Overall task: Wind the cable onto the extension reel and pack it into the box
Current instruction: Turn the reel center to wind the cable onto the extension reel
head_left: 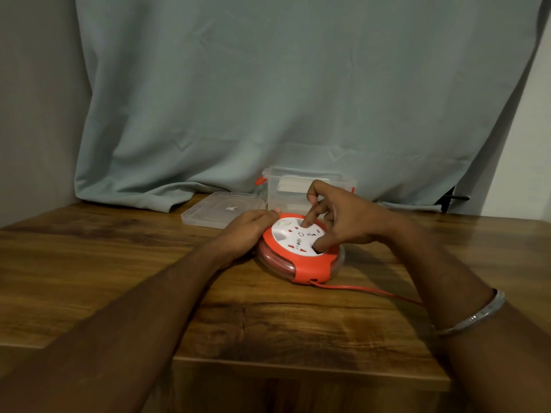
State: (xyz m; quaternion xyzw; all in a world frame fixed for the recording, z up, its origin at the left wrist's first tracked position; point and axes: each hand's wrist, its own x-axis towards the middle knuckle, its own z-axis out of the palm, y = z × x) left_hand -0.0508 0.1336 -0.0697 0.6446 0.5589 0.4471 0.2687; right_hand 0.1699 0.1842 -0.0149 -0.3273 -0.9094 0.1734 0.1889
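A round orange and white extension reel point(310, 263) lies flat on the wooden table point(119, 263). My left hand point(244, 234) grips its left rim. My right hand point(343, 219) rests on the white socket face, with a finger and the thumb pressed into recesses of that face. A thin orange cable point(372, 290) leaves the reel's front edge and runs right, under my right forearm. Behind the reel stands a clear plastic box point(286, 186) with orange clips. Its clear lid point(214, 210) lies flat to the left of it.
A pale grey-green cloth point(268, 99) hangs behind the table and drapes onto its back edge. A dark object point(450, 199) pokes out at the cloth's right end. The table's front edge point(298, 368) is close to me. A metal bangle point(474, 317) circles my right wrist.
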